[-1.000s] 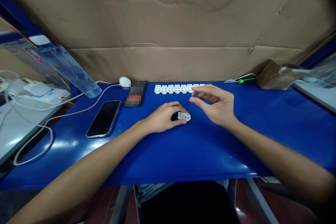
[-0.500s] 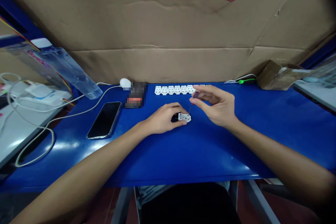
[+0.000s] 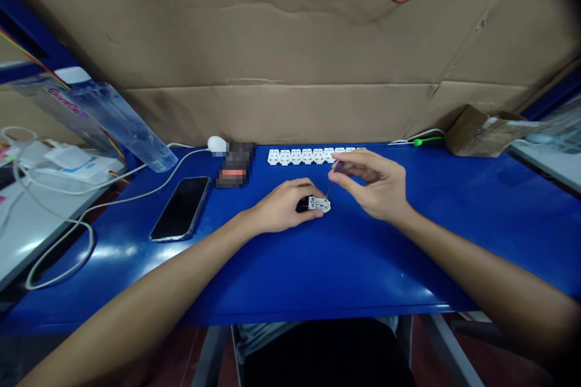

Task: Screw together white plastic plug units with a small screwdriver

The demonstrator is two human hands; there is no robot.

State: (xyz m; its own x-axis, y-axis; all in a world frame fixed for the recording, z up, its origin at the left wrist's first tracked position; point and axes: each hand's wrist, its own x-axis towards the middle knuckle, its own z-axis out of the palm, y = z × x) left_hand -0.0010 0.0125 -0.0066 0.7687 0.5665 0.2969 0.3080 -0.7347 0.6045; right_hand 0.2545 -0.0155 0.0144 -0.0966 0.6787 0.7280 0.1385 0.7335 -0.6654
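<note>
My left hand [image 3: 288, 205] is closed around a small white plastic terminal block [image 3: 319, 204], pinned flat on the blue table between thumb and fingers. In my right hand [image 3: 374, 184] a small screwdriver [image 3: 338, 167] with a dark purple handle is pinched between thumb and fingertips. Its thin shaft slants down to the left, and the tip touches the right end of the block. Farther back, several similar white blocks [image 3: 296, 156] stand side by side in a row; the row's right end is partly hidden behind my right hand.
A phone [image 3: 181, 208] lies left of my left hand, with a blurred dark pack [image 3: 235, 164] behind it. A clear water bottle [image 3: 120, 121], white cables [image 3: 91, 236] and a power strip [image 3: 86, 169] are at the left. A cardboard box [image 3: 479, 131] stands back right against the cardboard wall [image 3: 290, 42].
The fingers of my right hand have shifted slightly on the screwdriver handle, uncovering more of the back row. My left hand and the block stay in place.
</note>
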